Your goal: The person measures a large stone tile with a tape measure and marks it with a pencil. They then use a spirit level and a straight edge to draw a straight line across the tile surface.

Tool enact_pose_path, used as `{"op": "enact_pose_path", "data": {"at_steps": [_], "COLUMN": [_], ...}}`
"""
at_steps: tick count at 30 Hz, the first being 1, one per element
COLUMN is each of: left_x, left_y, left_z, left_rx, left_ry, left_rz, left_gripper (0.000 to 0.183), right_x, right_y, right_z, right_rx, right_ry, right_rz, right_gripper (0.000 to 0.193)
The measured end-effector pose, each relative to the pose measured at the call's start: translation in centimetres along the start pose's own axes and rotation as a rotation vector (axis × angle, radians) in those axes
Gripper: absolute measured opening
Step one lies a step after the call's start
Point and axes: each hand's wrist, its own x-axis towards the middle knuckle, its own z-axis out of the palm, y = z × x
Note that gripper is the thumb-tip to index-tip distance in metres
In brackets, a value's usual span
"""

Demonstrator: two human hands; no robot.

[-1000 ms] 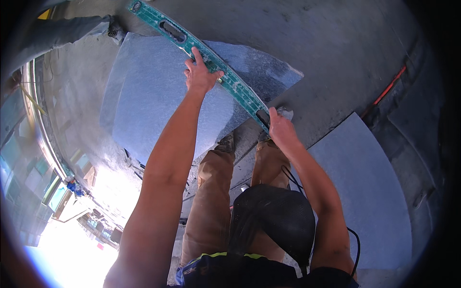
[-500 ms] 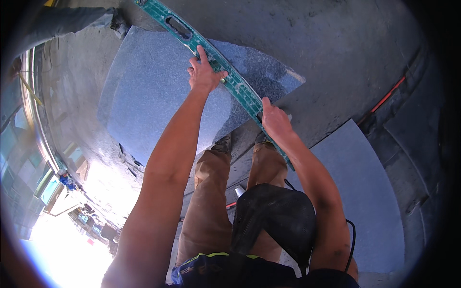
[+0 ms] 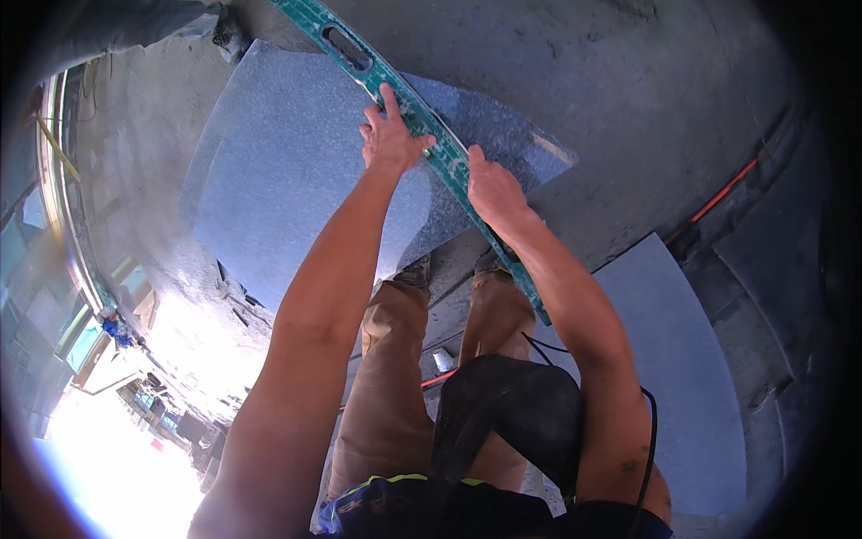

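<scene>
A long green spirit level (image 3: 404, 99) lies slantwise across a grey speckled stone slab (image 3: 287, 135). The slab has a darker, wet-looking patch on its right part. My left hand (image 3: 392, 141) presses on the level with its fingers and thumb spread apart. Against the level's right edge, nearer to me, is my right hand (image 3: 496, 190), its fingers curled closed and one digit pointing up along that edge. Anything inside those fingers is hidden. The level's near end reaches past my right hand, beneath my right forearm.
Another grey slab (image 3: 669, 359) lies at the right. A black, soft-looking object (image 3: 512, 404) hangs before my legs, with a black cord beside it. Another person's leg (image 3: 135, 31) is at the upper left. A red-orange strip (image 3: 723, 190) runs along the right.
My right hand has slid up along the level's edge, away from me and slightly left. My left hand stays spread on the level. The whole view has shifted slightly.
</scene>
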Motion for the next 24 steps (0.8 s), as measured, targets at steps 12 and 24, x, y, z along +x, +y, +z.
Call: {"op": "enact_pose_path", "data": {"at_steps": [12,24], "left_x": [0.3,0.5], "left_y": [-0.3,-0.5], "left_z": [0.2,0.3], "left_rx": [-0.002,-0.002], "left_ry": [0.013,0.015], "left_rz": [-0.004,0.001], "left_gripper": [0.12,0.12], "right_x": [7.2,7.2], "right_y": [-4.6,-5.7], "right_z": [-1.4,-1.8], "right_rx": [0.093,0.071], "right_ry": [0.055,0.078], "right_rz": [-0.076,-0.067], "right_gripper": [0.016,0.016]}}
